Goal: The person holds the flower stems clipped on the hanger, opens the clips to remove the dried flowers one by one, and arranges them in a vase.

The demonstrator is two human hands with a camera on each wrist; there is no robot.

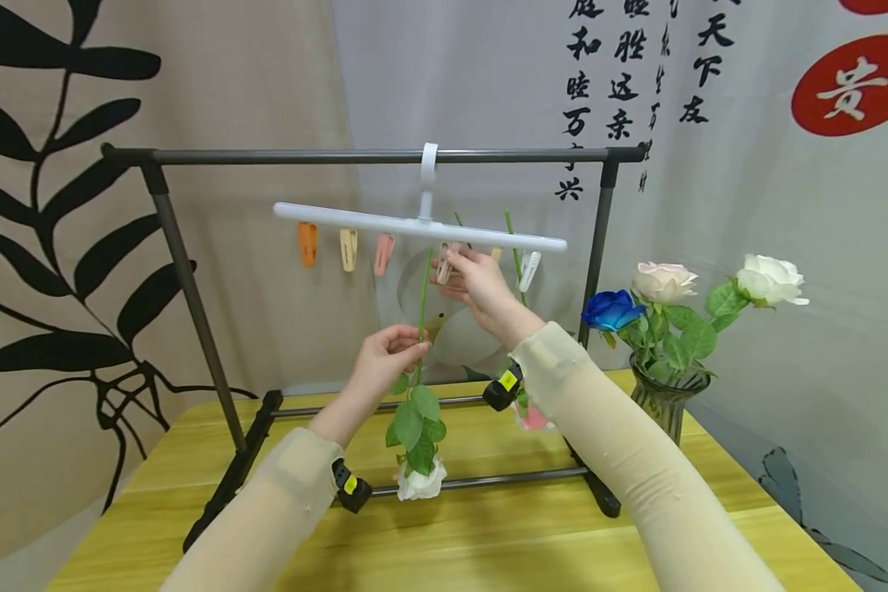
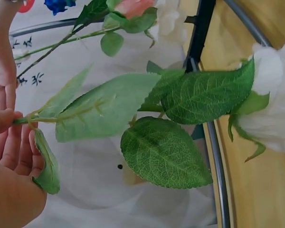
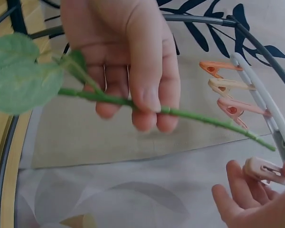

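My left hand (image 1: 383,359) pinches the green stem of a white rose (image 1: 422,480) that hangs head down, its leaves (image 2: 166,152) below my fingers. Up at the white hanger (image 1: 355,220), my right hand (image 1: 483,289) pinches a pale pink clothespin (image 3: 263,169) between thumb and fingers. The cut end of the stem (image 3: 247,133) reaches up close to the hanger bar, beside that clothespin; whether they touch I cannot tell. Orange (image 1: 307,244), cream (image 1: 349,250) and pink (image 1: 384,254) clothespins hang from the bar's left half. A white clothespin (image 1: 529,270) is at its right end.
The hanger hooks over a dark metal rack (image 1: 281,157) standing on a yellow wooden table (image 1: 488,534). Behind my right wrist hangs a pink flower (image 1: 534,418), head down. To the right, a glass vase (image 1: 662,404) holds blue, pale pink and white roses.
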